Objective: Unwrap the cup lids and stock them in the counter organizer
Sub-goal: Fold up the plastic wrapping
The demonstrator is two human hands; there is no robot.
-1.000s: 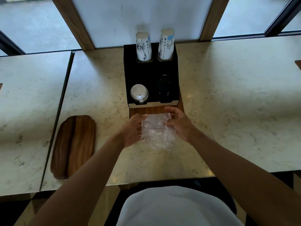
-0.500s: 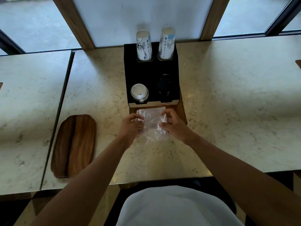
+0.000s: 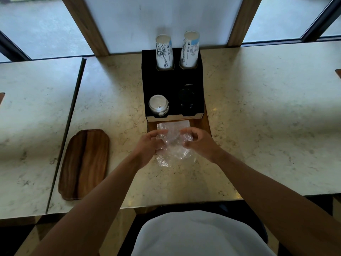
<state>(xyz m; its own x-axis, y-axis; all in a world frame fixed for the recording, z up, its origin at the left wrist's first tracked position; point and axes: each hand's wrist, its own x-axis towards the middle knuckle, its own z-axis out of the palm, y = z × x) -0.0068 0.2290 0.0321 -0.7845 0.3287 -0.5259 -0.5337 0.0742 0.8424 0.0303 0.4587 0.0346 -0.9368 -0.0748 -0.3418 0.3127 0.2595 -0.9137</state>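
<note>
A crumpled clear plastic wrapper [image 3: 173,143] lies just in front of the black counter organizer [image 3: 172,84]. My left hand [image 3: 149,145] pinches its left side and my right hand [image 3: 200,143] pinches its right side. The wrapper looks empty. In the organizer's front left slot stands a stack of white cup lids [image 3: 158,106]. A stack of black lids [image 3: 186,97] fills the front right slot. Two stacks of printed paper cups [image 3: 164,51] [image 3: 190,49] stand upside down in the back slots.
The organizer sits on a wooden base [image 3: 203,124] on a marble counter [image 3: 258,111]. A dark wooden tray [image 3: 84,163] lies to the left. A second counter [image 3: 31,126] adjoins on the left, window frames stand behind.
Both hands closed on the wrapper and carried it toward the organizer. It is now more bunched between the fingers.
</note>
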